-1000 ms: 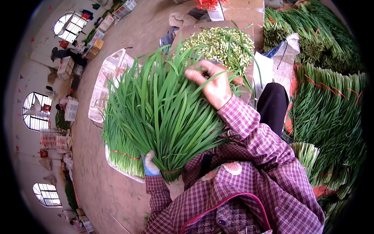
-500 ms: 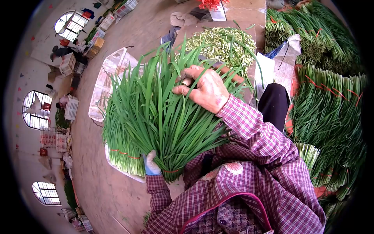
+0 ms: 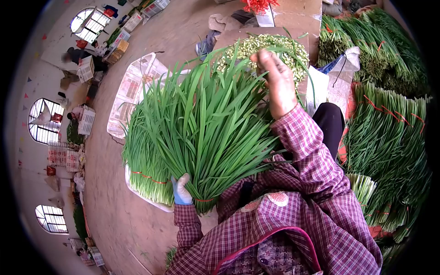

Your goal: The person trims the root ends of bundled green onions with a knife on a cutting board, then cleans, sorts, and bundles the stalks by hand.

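My left hand (image 3: pixel 182 190), in a pale glove with a blue cuff, grips a large bunch of garlic chives (image 3: pixel 215 123) near its tied base. A red band circles the stems there, and the long green leaves fan upward. Above the leaf tips on the right, my bare right hand (image 3: pixel 277 80) is raised with fingers curled together. A green blade shows beside its fingertips, but what they pinch is unclear. Another banded chive bunch (image 3: pixel 149 176) lies to the left in a white crate (image 3: pixel 133 94), partly covered by the held leaves.
Cut stem pieces (image 3: pixel 293 48) are heaped on a board beyond my right hand. Stacked banded chives (image 3: pixel 380 133) fill the right side. Red ties (image 3: pixel 259 5) lie at the top. Along the far left wall are people and crates (image 3: pixel 86 120).
My right hand has lifted out of the leaves, up and to the right, toward the cut pieces. My left hand still holds the bunch at its base.
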Available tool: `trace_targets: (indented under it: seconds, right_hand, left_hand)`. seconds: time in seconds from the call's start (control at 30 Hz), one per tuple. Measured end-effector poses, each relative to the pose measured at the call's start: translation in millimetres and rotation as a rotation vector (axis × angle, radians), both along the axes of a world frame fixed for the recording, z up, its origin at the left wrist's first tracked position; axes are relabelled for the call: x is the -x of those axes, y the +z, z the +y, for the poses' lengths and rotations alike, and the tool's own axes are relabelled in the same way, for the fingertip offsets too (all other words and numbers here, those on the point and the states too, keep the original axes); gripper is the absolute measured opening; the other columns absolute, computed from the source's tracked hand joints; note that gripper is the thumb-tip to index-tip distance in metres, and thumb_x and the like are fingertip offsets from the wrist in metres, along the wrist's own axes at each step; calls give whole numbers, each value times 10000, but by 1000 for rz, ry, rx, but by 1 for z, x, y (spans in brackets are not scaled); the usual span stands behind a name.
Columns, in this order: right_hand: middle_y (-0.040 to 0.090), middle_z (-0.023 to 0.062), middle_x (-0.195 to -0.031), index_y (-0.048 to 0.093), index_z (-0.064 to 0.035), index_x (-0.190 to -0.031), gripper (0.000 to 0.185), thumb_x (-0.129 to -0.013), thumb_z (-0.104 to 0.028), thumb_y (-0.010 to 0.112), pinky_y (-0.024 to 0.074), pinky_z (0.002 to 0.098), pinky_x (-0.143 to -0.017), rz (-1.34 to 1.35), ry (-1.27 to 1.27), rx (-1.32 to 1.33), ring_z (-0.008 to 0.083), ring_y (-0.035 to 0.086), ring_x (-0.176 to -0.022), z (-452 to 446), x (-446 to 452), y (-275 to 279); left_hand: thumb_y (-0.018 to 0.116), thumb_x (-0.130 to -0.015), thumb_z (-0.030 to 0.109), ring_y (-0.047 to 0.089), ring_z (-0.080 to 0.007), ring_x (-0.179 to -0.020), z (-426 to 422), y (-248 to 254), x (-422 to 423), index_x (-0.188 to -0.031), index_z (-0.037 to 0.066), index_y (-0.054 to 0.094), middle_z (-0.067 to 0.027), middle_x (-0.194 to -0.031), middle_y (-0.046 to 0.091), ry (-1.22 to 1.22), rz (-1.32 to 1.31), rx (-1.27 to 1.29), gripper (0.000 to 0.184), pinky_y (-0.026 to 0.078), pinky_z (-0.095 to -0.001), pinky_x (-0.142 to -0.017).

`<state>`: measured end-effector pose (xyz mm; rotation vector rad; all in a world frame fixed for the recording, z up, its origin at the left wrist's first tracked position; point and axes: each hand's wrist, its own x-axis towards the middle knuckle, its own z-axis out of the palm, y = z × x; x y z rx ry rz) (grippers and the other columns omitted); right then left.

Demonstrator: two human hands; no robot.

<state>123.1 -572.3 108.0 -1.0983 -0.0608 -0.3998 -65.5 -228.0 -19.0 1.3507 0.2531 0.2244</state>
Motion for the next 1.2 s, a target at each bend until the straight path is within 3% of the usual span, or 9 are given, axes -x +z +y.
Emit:
trace_targets:
  seconds: [0.03, 0.1, 0.23, 0.43, 0.7, 0.9, 0.97, 1.1, 1.2]
  right_hand:
    - [633, -16, -806, 706, -11, -990, 358, -981, -344, 576, 433, 237, -700, 88, 174, -79, 77, 526, -742, -12, 6, 7]
    - [624, -1, -803, 712, -27, -939, 325, -974, -325, 586, 434, 238, -672, -54, 61, -3, 80, 528, -747, -12, 17, 21]
    - [578, 14, -898, 687, -163, -1005, 209, -827, -268, 721, 407, 381, -881, -443, -223, 904, 191, 533, -905, -2, 30, 27]
    - [586, 55, -861, 682, -159, -929, 334, -707, -390, 778, 391, 436, -893, -464, -163, 1215, 263, 553, -939, 28, 30, 11]
    - [572, 67, -799, 676, -119, -877, 297, -744, -372, 756, 390, 420, -864, -479, -121, 1137, 278, 553, -825, 45, 25, 1]
    - [539, 83, -795, 625, -86, -830, 185, -790, -247, 705, 390, 433, -872, -524, -188, 973, 273, 544, -816, 57, 24, -3]
    - [539, 91, -790, 624, -61, -848, 177, -808, -216, 698, 428, 399, -818, -448, -324, 811, 247, 547, -796, 52, 13, -1]
    - [647, 38, -774, 649, -18, -895, 301, -888, -317, 678, 492, 308, -620, -249, -166, 217, 143, 584, -686, -5, -5, 22]
    - [649, 33, -701, 661, -19, -813, 328, -911, -331, 670, 485, 269, -565, -245, -111, 289, 119, 579, -611, -25, 1, 21]
  left_hand:
    - [611, -830, 189, 554, -133, -834, -3, 2, 0, -1128, 10, 547, -29, -985, 561, 5, 0, 3, 353, 506, -300, -805]
    - [608, -837, 200, 571, -146, -881, -11, 8, 1, -1151, 4, 539, -51, -1018, 578, 73, 64, -58, 377, 504, -305, -837]
    - [606, -837, 198, 584, -162, -909, -20, 18, -1, -1156, 0, 533, -71, -1045, 588, 70, 67, -123, 382, 501, -315, -862]
    - [612, -827, 195, 592, -190, -950, -36, 33, 0, -1196, -14, 496, -103, -1094, 589, 86, 111, -162, 440, 501, -333, -885]
    - [610, -828, 242, 593, -196, -973, -31, 32, 0, -1240, -21, 461, -116, -1105, 586, 23, 129, -233, 511, 498, -326, -901]
    - [610, -824, 263, 586, -186, -954, -30, 26, 2, -1251, -15, 467, -99, -1097, 583, 75, 96, -232, 529, 493, -327, -904]
    - [612, -823, 265, 580, -179, -944, -32, 25, -1, -1253, -2, 473, -89, -1098, 580, 57, 78, -202, 525, 490, -327, -907]
    - [603, -804, 195, 591, -201, -971, -5, 6, 2, -1257, 6, 497, -91, -1126, 581, 51, 42, -54, 502, 503, -361, -912]
    - [602, -765, 157, 608, -288, -1092, 6, 2, -2, -1326, 5, 488, -134, -1239, 587, -17, -3, 226, 593, 519, -426, -956]
